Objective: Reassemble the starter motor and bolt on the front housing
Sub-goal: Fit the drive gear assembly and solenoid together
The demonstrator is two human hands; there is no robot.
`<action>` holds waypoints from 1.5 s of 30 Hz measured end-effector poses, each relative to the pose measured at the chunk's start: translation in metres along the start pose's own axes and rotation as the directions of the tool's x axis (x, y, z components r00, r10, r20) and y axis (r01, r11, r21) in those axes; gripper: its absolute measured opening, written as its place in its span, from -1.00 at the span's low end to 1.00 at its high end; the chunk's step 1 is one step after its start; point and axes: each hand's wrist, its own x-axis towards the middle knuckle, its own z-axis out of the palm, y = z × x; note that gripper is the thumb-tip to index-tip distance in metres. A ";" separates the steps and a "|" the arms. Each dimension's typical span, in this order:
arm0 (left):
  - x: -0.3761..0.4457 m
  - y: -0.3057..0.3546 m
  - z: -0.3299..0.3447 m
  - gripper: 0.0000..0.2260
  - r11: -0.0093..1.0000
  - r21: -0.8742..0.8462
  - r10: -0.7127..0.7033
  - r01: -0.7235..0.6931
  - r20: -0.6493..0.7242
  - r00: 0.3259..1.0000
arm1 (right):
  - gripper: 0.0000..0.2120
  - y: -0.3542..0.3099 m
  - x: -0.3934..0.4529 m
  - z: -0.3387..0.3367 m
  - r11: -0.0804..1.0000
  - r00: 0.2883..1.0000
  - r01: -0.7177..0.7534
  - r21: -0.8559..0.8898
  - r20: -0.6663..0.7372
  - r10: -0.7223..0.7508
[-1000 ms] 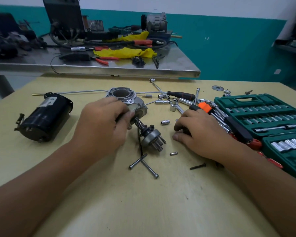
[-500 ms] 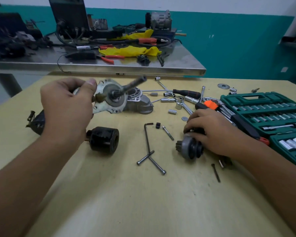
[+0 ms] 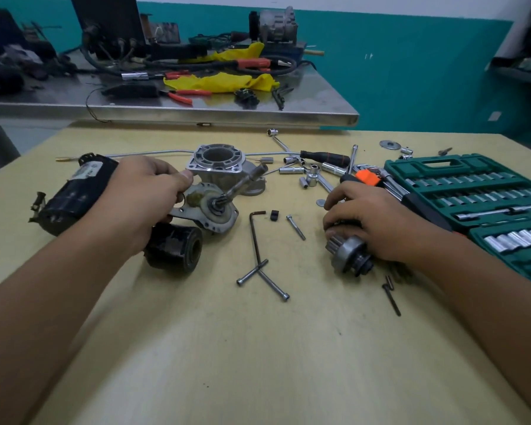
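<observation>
Head view: my left hand (image 3: 144,194) grips the shaft plate (image 3: 210,210) just in front of the front housing (image 3: 224,168); my right hand (image 3: 365,220) closed over the pinion drive (image 3: 348,254) on the table (image 3: 258,348). Motor body (image 3: 74,191) far left.

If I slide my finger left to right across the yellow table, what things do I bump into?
Black motor body → left hand → bent hex key → loose bolt → right hand → green socket set case.

A green socket case (image 3: 472,191) lies open on the yellow bench (image 3: 258,348); yellow rags (image 3: 224,82) and red pliers (image 3: 184,95) lie on the steel bench (image 3: 196,113) behind.
</observation>
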 end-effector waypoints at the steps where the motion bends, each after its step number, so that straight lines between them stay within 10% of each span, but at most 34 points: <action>1: 0.003 -0.002 -0.001 -0.77 0.997 0.072 0.012 -0.012 0.003 1.000 | -0.86 0.001 0.001 0.000 1.000 1.000 0.014 -0.002 -0.004 -0.014; 9: 0.009 -0.003 -0.007 -0.82 0.965 0.261 -0.072 0.013 0.217 0.974 | -0.85 0.002 0.001 0.007 0.993 0.995 0.036 -0.115 -0.092 -0.047; 15: 0.004 -0.002 -0.011 -0.73 0.924 0.367 -0.004 -0.106 0.286 0.958 | -0.78 -0.024 -0.019 -0.013 0.921 0.836 -0.053 0.387 -0.487 0.253; 19: -0.002 -0.003 -0.014 -0.77 0.931 0.350 0.006 -0.108 0.279 0.960 | -0.80 -0.060 -0.029 0.008 0.976 0.958 -0.091 0.198 -0.252 0.141; 26: -0.008 -0.003 -0.015 -0.45 0.893 0.170 0.318 -0.417 0.419 0.850 | -0.82 -0.070 -0.019 0.023 0.980 0.911 -0.039 -0.197 -0.410 -0.046; 31: -0.004 -0.005 -0.011 -0.50 0.787 0.245 0.379 -0.566 0.533 0.757 | -0.81 -0.074 0.013 -0.006 0.855 0.882 -0.156 0.495 -0.319 0.346; 35: 0.000 -0.007 -0.007 -0.60 0.788 0.207 0.409 -0.580 0.529 0.744 | -0.79 -0.091 0.077 -0.066 0.704 0.934 -0.206 0.680 -0.078 0.348; 45: 0.010 -0.017 -0.002 -0.58 0.749 0.192 0.469 -0.634 0.522 0.712 | -0.79 -0.145 0.180 -0.094 0.948 0.912 -0.312 0.063 0.301 0.280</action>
